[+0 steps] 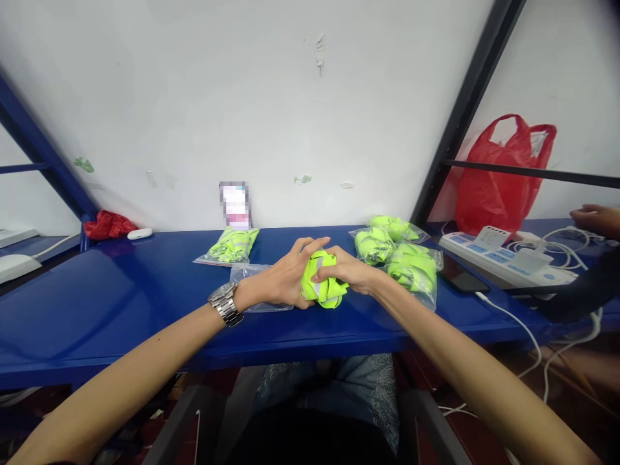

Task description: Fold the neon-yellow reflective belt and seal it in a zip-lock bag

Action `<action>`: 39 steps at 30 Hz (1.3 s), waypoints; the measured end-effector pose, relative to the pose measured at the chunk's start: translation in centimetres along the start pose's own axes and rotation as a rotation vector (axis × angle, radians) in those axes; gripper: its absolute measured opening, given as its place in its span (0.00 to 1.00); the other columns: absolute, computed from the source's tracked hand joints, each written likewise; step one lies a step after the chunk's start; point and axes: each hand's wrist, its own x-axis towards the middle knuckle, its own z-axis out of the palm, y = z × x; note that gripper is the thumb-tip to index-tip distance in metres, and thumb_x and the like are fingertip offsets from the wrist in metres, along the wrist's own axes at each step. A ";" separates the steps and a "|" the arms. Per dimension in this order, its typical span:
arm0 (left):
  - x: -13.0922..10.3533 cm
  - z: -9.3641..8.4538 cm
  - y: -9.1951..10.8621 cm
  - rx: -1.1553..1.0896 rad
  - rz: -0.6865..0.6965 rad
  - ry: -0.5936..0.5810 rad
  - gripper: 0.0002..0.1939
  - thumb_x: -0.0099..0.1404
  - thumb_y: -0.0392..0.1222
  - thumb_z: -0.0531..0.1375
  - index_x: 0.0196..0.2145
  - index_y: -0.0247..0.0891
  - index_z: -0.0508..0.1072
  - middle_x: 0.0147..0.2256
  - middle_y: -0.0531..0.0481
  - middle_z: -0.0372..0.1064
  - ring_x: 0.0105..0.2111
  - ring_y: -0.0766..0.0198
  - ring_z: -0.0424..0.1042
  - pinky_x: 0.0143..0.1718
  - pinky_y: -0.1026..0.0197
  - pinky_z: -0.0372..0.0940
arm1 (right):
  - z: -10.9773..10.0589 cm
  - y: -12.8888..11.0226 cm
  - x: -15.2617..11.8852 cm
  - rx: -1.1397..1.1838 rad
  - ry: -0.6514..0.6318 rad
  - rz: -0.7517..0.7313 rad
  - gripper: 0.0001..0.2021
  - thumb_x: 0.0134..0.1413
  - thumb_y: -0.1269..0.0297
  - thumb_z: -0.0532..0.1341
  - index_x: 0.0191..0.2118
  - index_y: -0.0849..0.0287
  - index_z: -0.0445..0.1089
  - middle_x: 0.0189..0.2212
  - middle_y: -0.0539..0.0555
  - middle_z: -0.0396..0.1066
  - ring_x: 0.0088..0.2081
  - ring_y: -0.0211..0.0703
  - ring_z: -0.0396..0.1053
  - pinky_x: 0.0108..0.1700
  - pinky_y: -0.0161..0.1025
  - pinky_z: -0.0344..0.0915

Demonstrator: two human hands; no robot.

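Note:
Between my two hands, above the blue table (159, 278), is a crumpled neon-yellow bundle (322, 279) with grey reflective strips. My left hand (293, 274), below a metal watch, wraps round the bundle's left side. From the right, my right hand (346, 268) grips it with thumb and fingers. A flat clear plastic bag (266, 306) lies partly beneath my left hand and wrist. Several bagged yellow bundles (411, 268) sit together to the right, and one more bagged bundle (234, 246) lies at the back left.
A phone (236, 205) leans on the wall; another phone (464, 274) lies right of the bags. Farther right are a power strip (504, 261), cables, a red bag (498, 181) and another person's hand (598, 219). Red plastic (109, 225) and a white case (140, 234) lie left.

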 end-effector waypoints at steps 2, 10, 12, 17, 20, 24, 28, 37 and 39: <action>0.1 0.0 -0.2 0.028 -0.018 -0.022 0.64 0.46 0.36 0.68 0.67 0.48 0.29 0.60 0.36 0.45 0.61 0.40 0.48 0.51 0.44 0.67 | 0.1 0.1 0.4 -0.004 0.005 -0.020 0.08 0.35 0.70 0.67 0.28 0.63 0.73 0.22 0.49 0.72 0.25 0.38 0.68 0.27 0.35 0.64; 0.0 -0.6 -0.3 0.380 -0.186 0.045 0.59 0.49 0.45 0.70 0.68 0.45 0.37 0.66 0.31 0.36 0.62 0.31 0.50 0.55 0.35 0.59 | 1.3 1.9 1.1 0.191 0.260 -0.148 0.17 0.32 0.70 0.70 0.35 0.61 0.72 0.28 0.48 0.74 0.29 0.40 0.71 0.33 0.37 0.67; -0.6 -0.8 -0.5 0.374 -0.302 0.055 0.66 0.46 0.57 0.70 0.68 0.41 0.31 0.64 0.28 0.45 0.60 0.30 0.55 0.55 0.35 0.59 | 1.1 2.2 1.0 0.281 0.297 -0.144 0.19 0.31 0.69 0.71 0.37 0.61 0.73 0.30 0.49 0.76 0.31 0.42 0.72 0.36 0.39 0.69; -2.3 -1.8 -2.2 0.190 -0.439 -0.219 0.66 0.47 0.71 0.64 0.69 0.36 0.34 0.58 0.30 0.60 0.54 0.36 0.66 0.47 0.45 0.65 | 0.5 2.7 0.8 0.325 0.300 -0.090 0.19 0.31 0.68 0.72 0.36 0.62 0.74 0.31 0.52 0.77 0.32 0.45 0.74 0.36 0.41 0.71; -1.9 -2.6 -2.8 0.225 -0.414 -0.287 0.54 0.45 0.74 0.63 0.60 0.35 0.58 0.52 0.34 0.65 0.50 0.40 0.67 0.44 0.48 0.65 | 0.4 2.7 0.9 0.337 0.297 -0.061 0.18 0.31 0.69 0.72 0.35 0.62 0.73 0.29 0.52 0.76 0.30 0.44 0.73 0.33 0.40 0.71; -0.6 -2.9 -2.8 0.213 -0.393 -0.333 0.49 0.40 0.73 0.65 0.50 0.34 0.67 0.44 0.38 0.67 0.42 0.45 0.69 0.38 0.52 0.65 | 0.2 2.4 0.8 0.414 0.200 0.009 0.17 0.32 0.70 0.70 0.34 0.62 0.72 0.28 0.53 0.76 0.28 0.45 0.73 0.32 0.42 0.71; -0.4 -1.8 -2.0 0.050 -0.409 -0.183 0.53 0.43 0.67 0.67 0.60 0.35 0.57 0.44 0.40 0.68 0.41 0.47 0.71 0.36 0.55 0.65 | 0.2 1.9 0.3 0.418 0.168 0.016 0.16 0.31 0.71 0.70 0.33 0.63 0.72 0.28 0.53 0.76 0.29 0.45 0.74 0.33 0.42 0.71; -0.3 -0.1 1.0 -0.191 -0.371 0.018 0.62 0.48 0.47 0.70 0.67 0.39 0.31 0.33 0.52 0.67 0.29 0.58 0.70 0.30 0.57 0.66 | -0.9 -0.2 -0.9 0.079 0.050 0.021 0.11 0.31 0.70 0.69 0.28 0.63 0.72 0.24 0.49 0.73 0.25 0.38 0.69 0.27 0.35 0.66; -0.2 0.3 1.0 -0.123 -0.287 0.051 0.64 0.48 0.43 0.69 0.67 0.39 0.28 0.37 0.49 0.65 0.32 0.58 0.70 0.32 0.55 0.67 | -1.0 -0.7 -1.2 -0.020 0.036 0.022 0.08 0.32 0.71 0.67 0.26 0.63 0.71 0.22 0.49 0.71 0.24 0.36 0.67 0.26 0.33 0.64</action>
